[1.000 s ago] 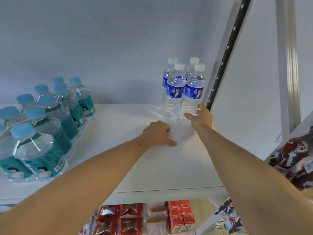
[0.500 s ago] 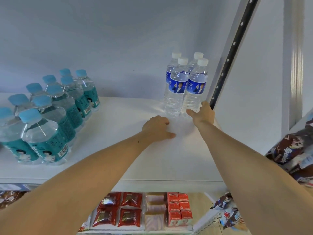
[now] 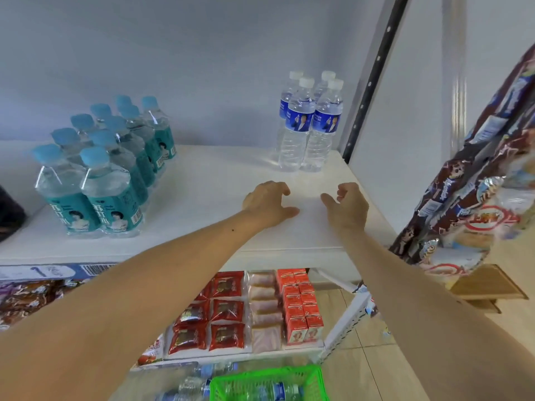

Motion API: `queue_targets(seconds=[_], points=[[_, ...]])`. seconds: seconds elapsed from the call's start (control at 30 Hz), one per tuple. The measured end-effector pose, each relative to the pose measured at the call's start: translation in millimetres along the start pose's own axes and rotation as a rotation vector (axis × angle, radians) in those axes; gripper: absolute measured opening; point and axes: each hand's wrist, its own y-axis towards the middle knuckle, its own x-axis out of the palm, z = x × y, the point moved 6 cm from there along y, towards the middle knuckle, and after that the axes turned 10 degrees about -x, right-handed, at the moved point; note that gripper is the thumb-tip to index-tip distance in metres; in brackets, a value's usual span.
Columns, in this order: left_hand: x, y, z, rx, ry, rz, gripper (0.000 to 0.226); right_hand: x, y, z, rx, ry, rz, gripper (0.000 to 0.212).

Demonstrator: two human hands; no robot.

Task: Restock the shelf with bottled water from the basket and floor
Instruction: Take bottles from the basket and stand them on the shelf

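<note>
- Four blue-labelled water bottles [image 3: 309,123] stand upright in a tight cluster at the back right corner of the white shelf [image 3: 202,198], about one o'clock in the head view, just beside the black slotted upright [image 3: 373,70].
- More bottled water [image 3: 275,392] lies in the green basket [image 3: 269,380] at six o'clock, with loose floor bottles [image 3: 188,386] just left of it.
- The left hand [image 3: 267,202] hovers over the shelf in front of the cluster, fingers loosely curled, gripping nothing.
- The right hand [image 3: 348,205] is just beside it, at three o'clock from it, fingers loosely curled and also empty; both are apart from the bottles.
- Teal-capped bottles [image 3: 110,157] stand in two rows at nine o'clock.
- Red snack packets [image 3: 214,314] and orange cartons [image 3: 301,308] fill the lower shelf.
- Hanging snack bags [image 3: 477,198] are at three o'clock.
</note>
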Motion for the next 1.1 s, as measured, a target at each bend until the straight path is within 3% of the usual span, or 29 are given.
queue_targets(seconds=[0.13,0.33,0.5,0.73,1.1], points=[[1,-45,-2,0.124,-0.022,0.008,0.048,-20,-52,-16,-0.030,-0.005,0.129,0.036],[21,-123,-11,0.413,-0.044,0.119,0.038,-42,-151,-28,-0.248,-0.090,0.407,0.031],[85,-175,-35,0.560,0.037,-0.006,0.040,-26,-233,31,-0.113,-0.109,0.337,0.026],[222,-203,-109,0.369,0.075,-0.317,0.048,15,-331,155,0.136,-0.152,0.113,0.024],[457,-249,-218,0.045,0.156,-0.586,0.041,81,-455,376,0.461,-0.174,-0.157,0.033]])
